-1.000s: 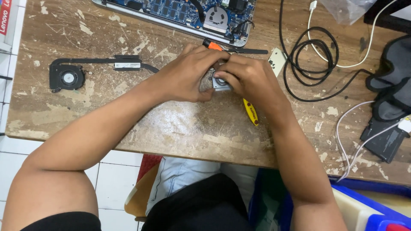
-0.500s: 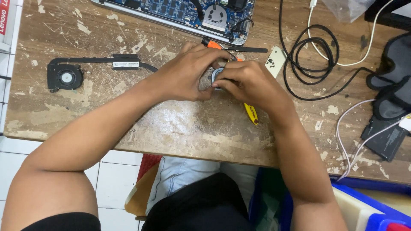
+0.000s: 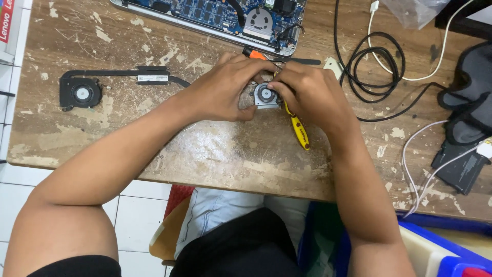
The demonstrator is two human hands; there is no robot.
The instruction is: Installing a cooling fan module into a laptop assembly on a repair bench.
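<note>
A small grey laptop cooling fan [image 3: 265, 96] rests on the worn wooden table [image 3: 205, 149] between my two hands. My left hand [image 3: 225, 87] grips its left side with curled fingers. My right hand [image 3: 307, 95] holds its right side, fingertips over the fan's edge. A yellow-handled tool [image 3: 300, 132] lies under my right hand, its handle sticking out toward me. An orange-tipped screwdriver [image 3: 254, 53] lies just beyond my hands.
An opened laptop with a blue circuit board [image 3: 225, 15] lies at the far edge. A black fan with heat pipe [image 3: 82, 92] sits at left. Coiled black cable [image 3: 376, 66], white cables [image 3: 415, 154] and a black adapter [image 3: 461, 169] lie right.
My hands have turned and shifted the small fan slightly, so its round face now shows between my fingers. The yellow handle is more exposed under my right hand.
</note>
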